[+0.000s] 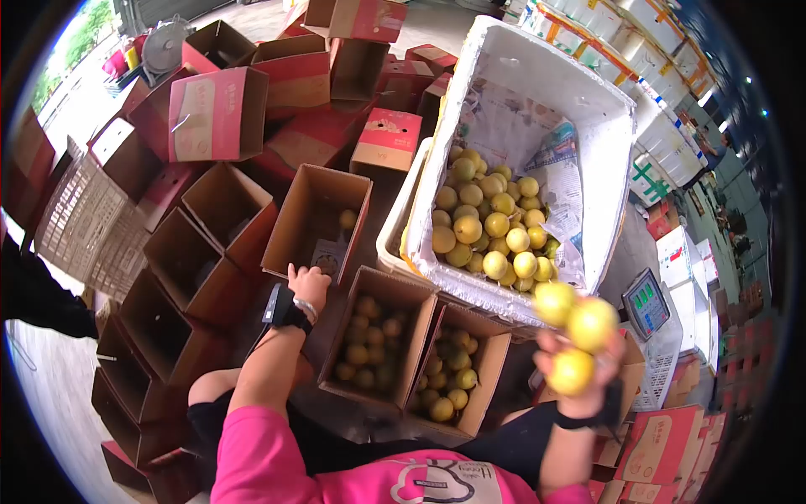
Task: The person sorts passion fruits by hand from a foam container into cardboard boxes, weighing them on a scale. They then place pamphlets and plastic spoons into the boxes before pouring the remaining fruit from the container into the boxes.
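My right hand [579, 370] is raised beside the foam box [449, 168], holding several yellow fruits [590, 324] in curled fingers. My left hand [309, 286] rests at the near edge of an open cardboard box [315, 197]; its fingers are bent over the rim and what they grip, if anything, is unclear. Inside that box lie one yellow fruit [347, 219] and a printed paper piece. The foam box is lined with newspaper and holds many yellow fruits [495, 224]. Two cardboard boxes in front of me, one [369, 336] and another [449, 370], hold more fruits.
Open cardboard boxes [189, 256] stand in rows at the left, beside a plastic basket [92, 214]. Red and tan cartons [218, 113] pile up behind. A scale [646, 304] is at the right, near stacked cartons [659, 445]. A person's dark sleeve [42, 290] shows at the far left.
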